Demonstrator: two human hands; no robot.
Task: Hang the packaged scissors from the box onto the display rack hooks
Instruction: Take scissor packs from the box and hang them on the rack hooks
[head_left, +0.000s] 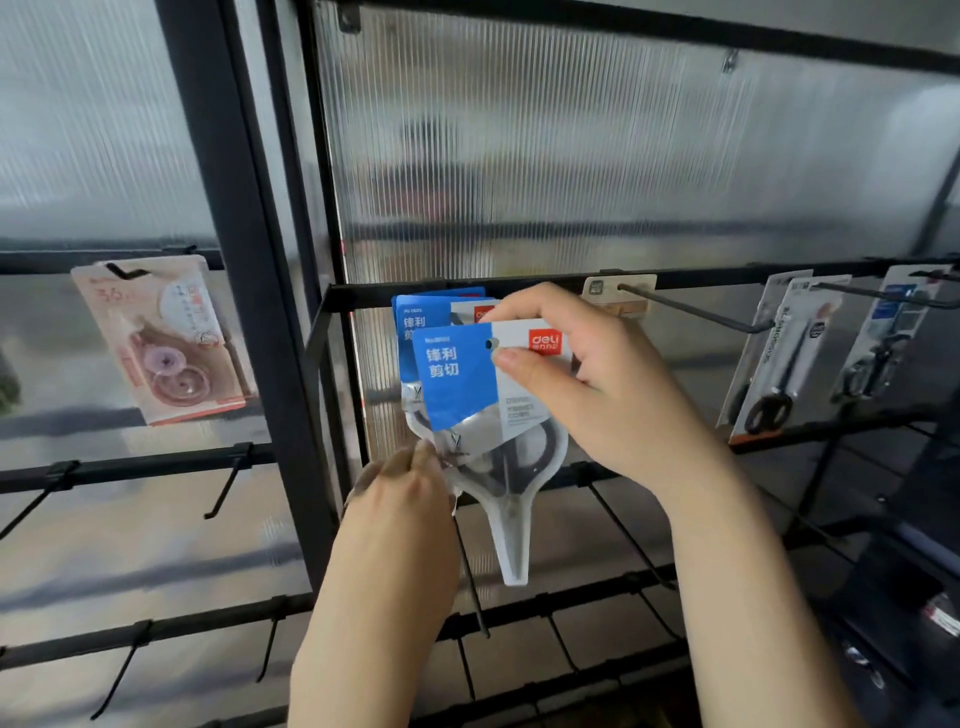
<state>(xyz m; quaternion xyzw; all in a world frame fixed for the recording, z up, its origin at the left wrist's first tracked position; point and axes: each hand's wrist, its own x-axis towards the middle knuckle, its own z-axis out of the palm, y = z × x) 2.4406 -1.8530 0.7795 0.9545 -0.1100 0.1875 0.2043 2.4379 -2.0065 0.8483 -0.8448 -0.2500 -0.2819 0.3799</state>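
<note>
Front scissors pack (483, 415), blue-and-white card with clear blister, held tilted before the black rack (244, 260), just under its middle rail. Right hand (587, 384) pinches the card's top edge, thumb below and fingers above, beside the hang hole. Left hand (400, 493) grips the blister's lower left edge with curled fingertips. Second pack (426, 312) directly behind, mostly covered; its hook not visible. To the right, a bare hook (696, 312) juts out, then two hanging dark-handled scissors packs (779, 364), the far one blurred. Left bay: correction tape card (166, 338) on a hook. Rows of empty hooks (223, 488) below. Ribbed translucent panel (571, 156) behind; shapes beyond it unreadable. Dark objects at lower right cut off, unclear.
</note>
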